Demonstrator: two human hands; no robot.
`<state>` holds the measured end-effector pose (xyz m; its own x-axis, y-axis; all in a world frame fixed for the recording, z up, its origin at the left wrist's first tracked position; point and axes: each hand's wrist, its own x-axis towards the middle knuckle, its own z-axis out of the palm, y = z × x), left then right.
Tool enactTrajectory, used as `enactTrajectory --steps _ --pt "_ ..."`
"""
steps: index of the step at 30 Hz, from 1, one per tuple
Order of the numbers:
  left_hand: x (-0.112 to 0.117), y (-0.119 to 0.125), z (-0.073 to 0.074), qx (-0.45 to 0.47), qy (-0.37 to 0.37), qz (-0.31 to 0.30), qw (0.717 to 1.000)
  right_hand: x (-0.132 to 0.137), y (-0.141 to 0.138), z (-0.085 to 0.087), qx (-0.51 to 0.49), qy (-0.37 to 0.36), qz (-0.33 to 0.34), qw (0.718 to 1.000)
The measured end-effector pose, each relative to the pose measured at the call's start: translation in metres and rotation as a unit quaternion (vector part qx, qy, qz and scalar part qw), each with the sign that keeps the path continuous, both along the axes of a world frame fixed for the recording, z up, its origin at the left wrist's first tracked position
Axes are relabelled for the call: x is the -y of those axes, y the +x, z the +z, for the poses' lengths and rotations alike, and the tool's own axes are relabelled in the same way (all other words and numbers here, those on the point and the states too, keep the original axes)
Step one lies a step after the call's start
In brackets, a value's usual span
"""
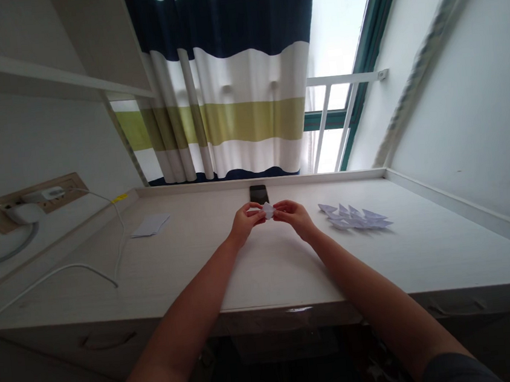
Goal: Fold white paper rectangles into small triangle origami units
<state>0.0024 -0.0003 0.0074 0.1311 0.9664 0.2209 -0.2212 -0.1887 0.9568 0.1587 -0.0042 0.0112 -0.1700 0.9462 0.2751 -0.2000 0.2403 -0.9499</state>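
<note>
"What do we have in our hands?"

"A small folded paper piece (267, 211), pinched from both sides by our left hand (244, 224) and right hand (295, 218). The hands are close together, holding it over the desk (273, 280), just in front of a black smartphone (259, 194)."

"How will it handle?"

"We'd judge it very light and thin, stiff only along its creases, and easily crushed. We'd take hold at the thicker folded edges with our fingertips alone, and go gently on the points."

"What lies around us?"

"To our right, a loose cluster of folded paper triangles (353, 217); to our left, a white paper sheet (150, 225) and a white charging cable (122, 226)."
</note>
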Motion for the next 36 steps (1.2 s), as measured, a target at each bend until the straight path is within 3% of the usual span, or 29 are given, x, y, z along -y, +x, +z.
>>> enactTrajectory --steps 13,20,26,36 --pt "0.0002 0.0009 0.0004 0.013 0.001 -0.001 1.0 -0.0046 -0.0026 -0.0044 -0.023 0.005 -0.043 0.999" --pt "0.0014 0.0021 0.0022 0.019 0.004 0.006 1.0 -0.0024 -0.0036 -0.0024 -0.027 0.013 -0.045 0.999" --pt "0.0012 0.0009 0.0029 0.013 0.009 0.009 1.0 -0.0008 -0.002 -0.0015 -0.044 -0.022 -0.019 0.999" --pt "0.0003 0.0024 0.0014 0.0 0.026 0.013 1.0 0.0018 -0.0064 0.0025 -0.031 -0.014 -0.063 0.997"
